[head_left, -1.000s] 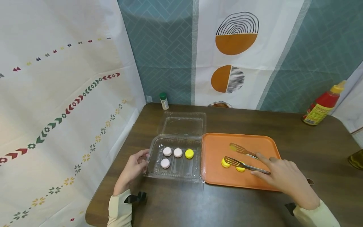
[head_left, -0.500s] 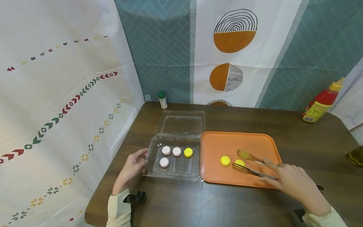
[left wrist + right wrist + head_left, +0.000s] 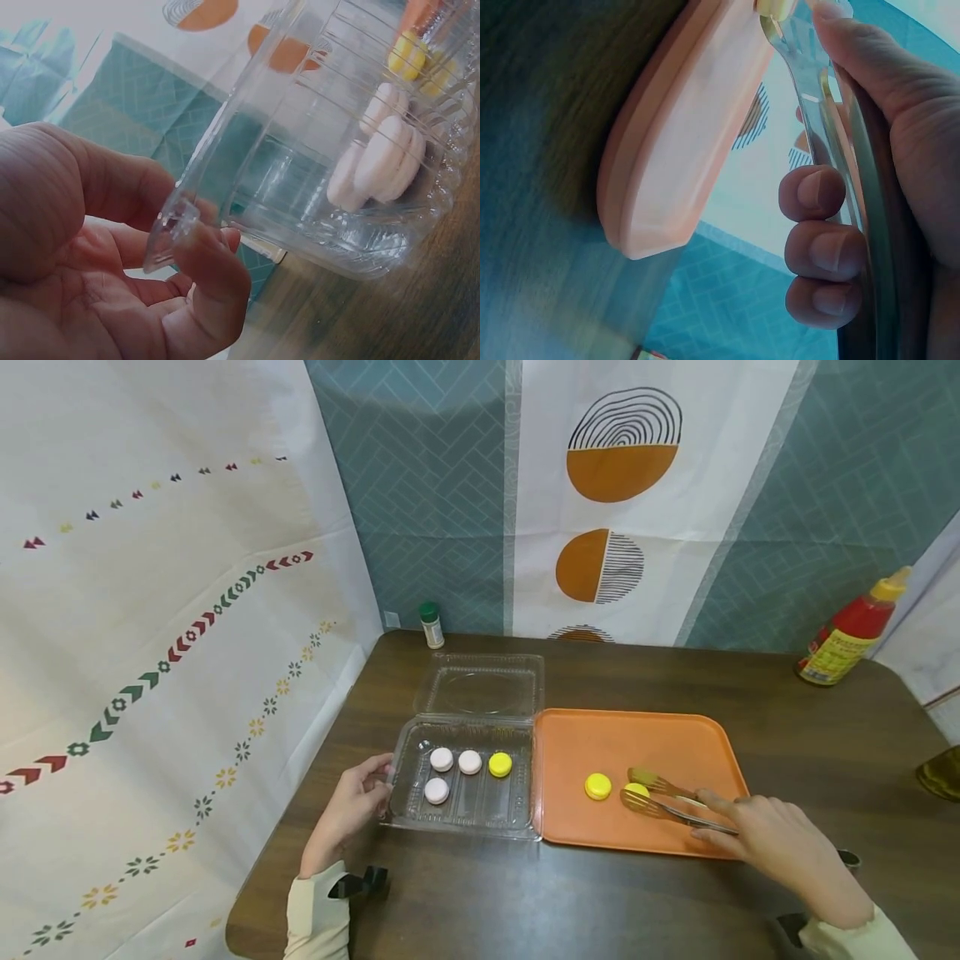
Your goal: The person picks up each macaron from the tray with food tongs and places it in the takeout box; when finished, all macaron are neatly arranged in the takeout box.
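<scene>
My left hand [image 3: 358,806] pinches the left rim of a clear plastic clamshell container [image 3: 281,142], thumb and fingertips on its edge. Inside lie white macarons [image 3: 437,791] and one yellow macaron [image 3: 500,765], in rows. My right hand [image 3: 780,843] grips metal tongs [image 3: 701,821], with its fingers wrapped round the arms in the right wrist view. The slotted tong ends straddle a yellow macaron [image 3: 637,792] on the orange tray [image 3: 600,735]. Another yellow macaron [image 3: 597,787] lies on the tray just left of the tongs.
Behind the container its clear lid [image 3: 487,685] lies folded back. A green-capped shaker [image 3: 431,627] stands at the back left of the dark wooden table [image 3: 480,902]. A red squeeze bottle [image 3: 851,631] stands at the back right, and a dark glass object [image 3: 941,781] at the right edge.
The tongs have moved right, away from the left yellow macaron to the right one, and their ends have drawn closer together around it. My left hand stays at the container's rim.
</scene>
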A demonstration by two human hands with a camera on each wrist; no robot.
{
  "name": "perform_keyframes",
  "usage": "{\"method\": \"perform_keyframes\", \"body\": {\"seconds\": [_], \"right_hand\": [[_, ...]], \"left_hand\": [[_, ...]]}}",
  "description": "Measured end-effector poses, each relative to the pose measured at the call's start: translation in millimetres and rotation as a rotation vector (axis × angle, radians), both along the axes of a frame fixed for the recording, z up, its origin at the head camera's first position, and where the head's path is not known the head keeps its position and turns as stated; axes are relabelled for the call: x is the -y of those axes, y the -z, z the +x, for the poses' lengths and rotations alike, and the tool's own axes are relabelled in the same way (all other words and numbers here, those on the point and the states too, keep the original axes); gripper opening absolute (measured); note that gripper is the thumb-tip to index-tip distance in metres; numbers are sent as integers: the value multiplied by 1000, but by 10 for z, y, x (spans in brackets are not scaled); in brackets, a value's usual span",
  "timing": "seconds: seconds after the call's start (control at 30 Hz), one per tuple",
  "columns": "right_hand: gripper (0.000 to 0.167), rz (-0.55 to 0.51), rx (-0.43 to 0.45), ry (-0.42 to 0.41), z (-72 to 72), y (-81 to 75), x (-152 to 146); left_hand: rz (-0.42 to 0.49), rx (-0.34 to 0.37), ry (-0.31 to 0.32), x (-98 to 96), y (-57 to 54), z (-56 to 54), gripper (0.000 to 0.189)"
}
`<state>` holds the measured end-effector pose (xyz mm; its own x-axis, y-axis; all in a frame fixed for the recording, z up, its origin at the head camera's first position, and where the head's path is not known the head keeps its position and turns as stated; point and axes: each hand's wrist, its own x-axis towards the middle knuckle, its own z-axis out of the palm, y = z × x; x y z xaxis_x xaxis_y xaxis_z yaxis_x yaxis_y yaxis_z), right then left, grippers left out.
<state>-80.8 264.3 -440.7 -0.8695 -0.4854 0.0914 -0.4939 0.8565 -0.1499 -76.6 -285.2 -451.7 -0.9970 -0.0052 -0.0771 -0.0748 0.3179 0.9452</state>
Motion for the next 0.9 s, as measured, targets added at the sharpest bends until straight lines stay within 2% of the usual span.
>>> {"method": "perform_keyframes", "body": {"seconds": [0.17, 0.37, 0.6, 0.9], "right_hand": [[49, -27, 2, 7, -25, 10, -33], [52, -44, -61, -9, -87, -24, -12], [52, -57, -88, -31, -180, -88, 124], [51, -93, -146, -103, -330, -199, 359]], "left_hand": [[2, 4, 1, 3, -5, 8, 50], [1, 1, -1, 5, 11, -4, 49], [1, -1, -4, 4, 10, -1, 49], [13, 5, -8, 3, 16, -10, 50]]}}
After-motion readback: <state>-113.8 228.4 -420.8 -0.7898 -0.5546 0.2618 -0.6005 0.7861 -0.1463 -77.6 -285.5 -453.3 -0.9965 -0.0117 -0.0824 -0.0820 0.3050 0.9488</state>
